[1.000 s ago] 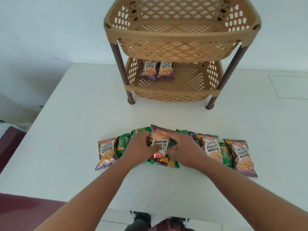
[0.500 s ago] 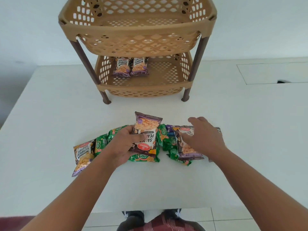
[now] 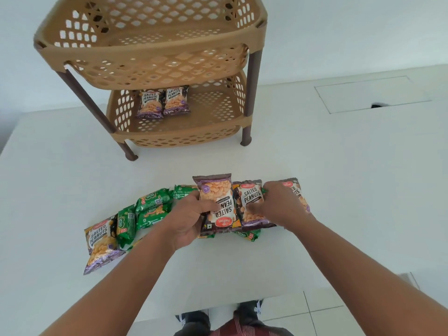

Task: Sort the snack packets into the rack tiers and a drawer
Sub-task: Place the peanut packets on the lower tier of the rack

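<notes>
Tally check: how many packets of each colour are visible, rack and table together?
Purple salted-peanut packets: 6 (2 in the rack's lower tier, 4 on the table)
Green packets: at least 5, overlapping, some partly hidden
Total: at least 11

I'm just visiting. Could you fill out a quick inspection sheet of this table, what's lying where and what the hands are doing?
Surface: white table.
Job's things: two peanut packets in the rack lower tier; top tier looks bare; green packets and a peanut packet on the table.
Clutter: nothing seen.
Grippers: left hand holds an upside-down peanut packet; right hand grips an upright one.
Cables: nothing seen.
Surroundings: white wall, tiled floor, shoes.
</notes>
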